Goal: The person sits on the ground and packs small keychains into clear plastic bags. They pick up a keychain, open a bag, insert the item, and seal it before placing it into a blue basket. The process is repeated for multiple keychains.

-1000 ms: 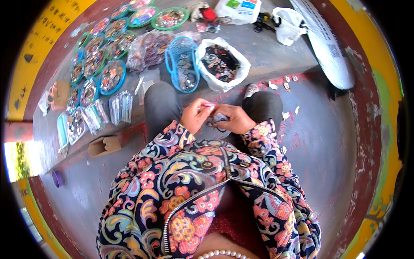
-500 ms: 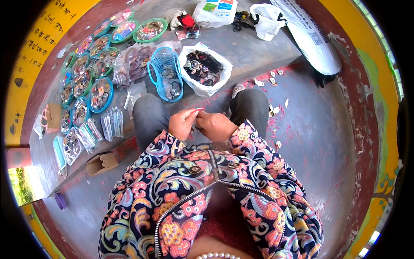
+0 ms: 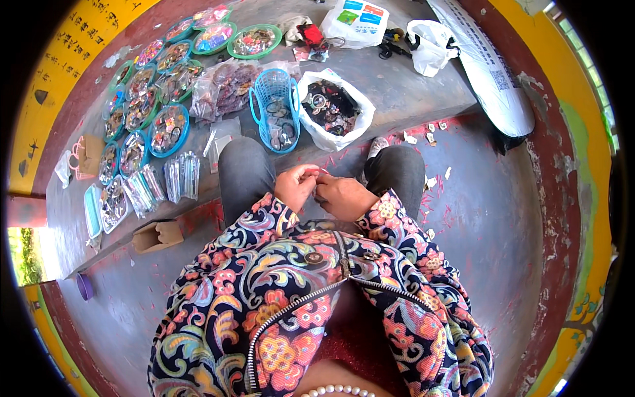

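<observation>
Above my lap my two hands meet, fingertips almost touching. My left hand [image 3: 295, 187] is closed in a pinch on a thin red strip [image 3: 317, 171], which curves over toward the other fingers. Close beside it, my right hand [image 3: 345, 198] is also closed, with its thumb and finger at the strip's right end. What lies inside the right fingers is too small to make out. Just beyond my knees stand a blue plastic basket [image 3: 271, 85] with small items in its bottom and a white plastic bag [image 3: 357, 129] of dark hair ties and trinkets.
Several round trays of trinkets, one a green tray [image 3: 254, 55], cover the raised ledge at left. Packets of slim items [image 3: 181, 177] lie near its edge. A cardboard box [image 3: 157, 236] sits below. Red scraps [image 3: 431, 196] litter the floor at right. A white board [image 3: 493, 73] leans far right.
The whole scene has shifted slightly rightward in view as the head turned. Both hands keep their pinch at the red strip, with only small finger movement.
</observation>
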The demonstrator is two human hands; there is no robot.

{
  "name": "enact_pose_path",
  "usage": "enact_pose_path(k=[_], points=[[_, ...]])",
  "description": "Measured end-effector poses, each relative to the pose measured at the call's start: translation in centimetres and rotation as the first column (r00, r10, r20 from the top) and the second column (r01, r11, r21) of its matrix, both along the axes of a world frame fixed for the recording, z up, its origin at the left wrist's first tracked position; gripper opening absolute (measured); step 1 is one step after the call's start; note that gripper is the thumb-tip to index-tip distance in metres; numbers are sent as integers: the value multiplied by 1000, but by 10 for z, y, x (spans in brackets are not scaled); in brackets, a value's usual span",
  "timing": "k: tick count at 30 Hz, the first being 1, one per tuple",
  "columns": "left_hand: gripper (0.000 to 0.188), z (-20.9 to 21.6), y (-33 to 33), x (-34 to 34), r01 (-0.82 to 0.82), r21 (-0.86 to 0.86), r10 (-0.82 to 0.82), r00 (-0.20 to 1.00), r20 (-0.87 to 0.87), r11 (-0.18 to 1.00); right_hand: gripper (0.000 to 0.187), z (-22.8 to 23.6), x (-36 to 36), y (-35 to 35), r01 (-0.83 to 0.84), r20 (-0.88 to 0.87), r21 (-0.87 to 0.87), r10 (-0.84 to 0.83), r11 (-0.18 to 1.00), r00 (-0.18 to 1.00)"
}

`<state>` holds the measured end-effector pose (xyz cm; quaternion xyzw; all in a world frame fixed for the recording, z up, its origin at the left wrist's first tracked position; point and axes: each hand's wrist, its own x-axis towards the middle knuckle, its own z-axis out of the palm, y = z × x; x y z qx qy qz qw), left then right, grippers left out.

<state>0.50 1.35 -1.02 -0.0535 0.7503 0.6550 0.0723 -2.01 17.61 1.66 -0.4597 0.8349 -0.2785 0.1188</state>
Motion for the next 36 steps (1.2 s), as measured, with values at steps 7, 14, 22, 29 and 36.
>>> enact_pose_path(k=[7, 14, 22, 29, 36], points=[[19, -17, -7, -5, -1, -282, -30, 994, -104, 960, 17, 12, -1, 5, 88, 94, -295, -63, 951, 994], [17, -18, -4, -4, 51, -325, -69, 997, -45, 944, 20, 22, 0, 3, 452, 248, -284, -391, 846, 887], [18, -12, -2, -4, 59, -434, -107, 990, -88, 899, 20, 14, 1, 2, 451, 53, -242, -453, 859, 890], [20, -21, -1, -3, 29, -507, -204, 934, -294, 862, 14, 13, -3, 7, 370, -30, -136, -377, 919, 926], [24, -10, 2, 2, 114, -406, -251, 920, -302, 907, 14, 12, -3, 8, 320, 1, -110, -322, 941, 947]])
